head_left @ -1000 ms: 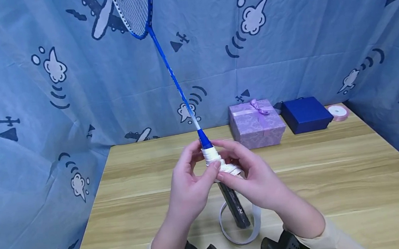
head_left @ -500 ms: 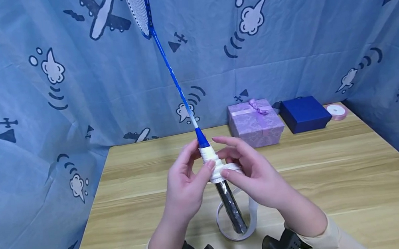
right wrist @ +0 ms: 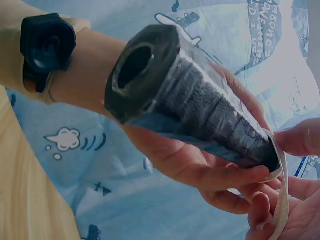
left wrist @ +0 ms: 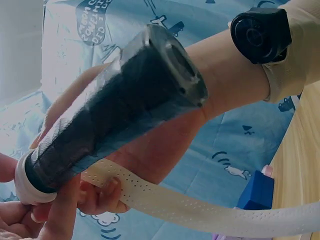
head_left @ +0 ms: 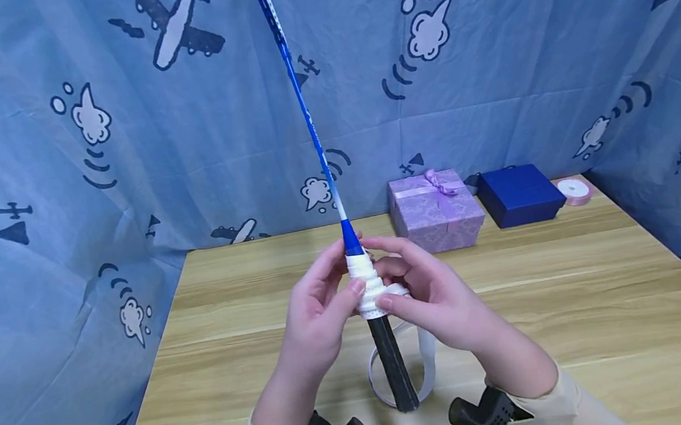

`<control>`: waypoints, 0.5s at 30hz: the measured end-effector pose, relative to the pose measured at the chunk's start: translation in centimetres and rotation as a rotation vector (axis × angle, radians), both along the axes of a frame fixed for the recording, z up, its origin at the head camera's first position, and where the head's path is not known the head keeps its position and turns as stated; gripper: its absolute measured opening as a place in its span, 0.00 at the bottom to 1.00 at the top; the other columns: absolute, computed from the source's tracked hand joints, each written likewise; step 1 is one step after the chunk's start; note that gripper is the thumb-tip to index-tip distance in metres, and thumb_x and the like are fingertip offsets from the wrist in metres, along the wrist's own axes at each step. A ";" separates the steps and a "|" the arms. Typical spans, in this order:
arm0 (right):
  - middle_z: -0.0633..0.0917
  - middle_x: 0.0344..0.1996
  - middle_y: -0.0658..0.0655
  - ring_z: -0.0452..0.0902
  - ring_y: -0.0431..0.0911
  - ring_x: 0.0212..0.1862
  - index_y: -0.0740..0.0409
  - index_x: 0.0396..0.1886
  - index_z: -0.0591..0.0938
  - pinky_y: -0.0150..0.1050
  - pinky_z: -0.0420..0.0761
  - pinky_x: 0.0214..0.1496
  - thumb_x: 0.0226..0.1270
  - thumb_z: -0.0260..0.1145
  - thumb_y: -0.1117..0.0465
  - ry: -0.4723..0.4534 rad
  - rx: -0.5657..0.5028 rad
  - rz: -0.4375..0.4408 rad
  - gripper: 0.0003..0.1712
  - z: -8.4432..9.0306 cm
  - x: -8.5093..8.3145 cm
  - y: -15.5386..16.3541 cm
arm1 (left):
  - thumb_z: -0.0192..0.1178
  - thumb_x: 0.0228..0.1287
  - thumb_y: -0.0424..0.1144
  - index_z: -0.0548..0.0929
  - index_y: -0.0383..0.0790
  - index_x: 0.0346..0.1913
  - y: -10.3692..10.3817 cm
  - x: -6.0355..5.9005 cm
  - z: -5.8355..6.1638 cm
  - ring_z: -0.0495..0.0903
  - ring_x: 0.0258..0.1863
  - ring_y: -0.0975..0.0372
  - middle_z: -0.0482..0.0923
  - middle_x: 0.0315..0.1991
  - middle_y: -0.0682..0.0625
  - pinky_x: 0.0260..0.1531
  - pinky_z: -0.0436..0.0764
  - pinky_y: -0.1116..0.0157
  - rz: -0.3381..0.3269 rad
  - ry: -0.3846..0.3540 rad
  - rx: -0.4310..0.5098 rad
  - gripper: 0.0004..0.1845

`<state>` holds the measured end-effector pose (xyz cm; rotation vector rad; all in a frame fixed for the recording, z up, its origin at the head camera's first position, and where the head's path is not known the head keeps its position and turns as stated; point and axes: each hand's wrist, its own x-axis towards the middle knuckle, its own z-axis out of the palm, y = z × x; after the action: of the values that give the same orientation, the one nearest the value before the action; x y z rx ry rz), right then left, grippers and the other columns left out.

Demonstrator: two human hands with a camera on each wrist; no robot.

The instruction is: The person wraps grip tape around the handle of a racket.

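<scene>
A blue badminton racket (head_left: 324,159) stands tilted in front of me, its head seen edge-on at the top of the head view. White perforated grip tape (head_left: 359,269) is wound round the upper handle; below it the black handle (head_left: 395,371) is bare. My left hand (head_left: 315,317) holds the wrapped part, thumb on the tape. With thumb and fingers, my right hand (head_left: 441,295) pinches the tape at the lowest turn. A loose length of tape (left wrist: 185,210) trails from there, looping behind the handle. The handle's octagonal butt (right wrist: 132,70) faces the right wrist camera.
On the wooden table (head_left: 237,352), a purple gift box (head_left: 437,217) with a bow stands at the back. Beside it are a dark blue box (head_left: 521,196) and a pink ribbon roll (head_left: 575,192). A blue patterned curtain (head_left: 187,152) hangs behind.
The racket has turned about its long axis, its head going from showing its strings to edge-on. It stands steeper, and the handle's end has moved lower. The right thumb now presses the tape's lower edge.
</scene>
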<state>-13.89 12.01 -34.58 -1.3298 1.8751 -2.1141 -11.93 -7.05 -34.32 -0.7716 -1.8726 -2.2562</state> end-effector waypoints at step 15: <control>0.84 0.44 0.64 0.80 0.46 0.42 0.60 0.74 0.68 0.33 0.84 0.41 0.67 0.66 0.78 0.019 0.127 -0.207 0.37 -0.1 0.4 -0.2 | 0.65 0.67 0.26 0.77 0.40 0.67 0.2 0.3 0.1 0.75 0.55 0.50 0.74 0.56 0.43 0.37 0.90 0.59 0.131 0.003 -0.132 0.26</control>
<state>-13.50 11.81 -34.66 -1.1812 2.2003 -2.0327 -11.62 -6.80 -34.22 -0.6472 -2.0235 -2.0704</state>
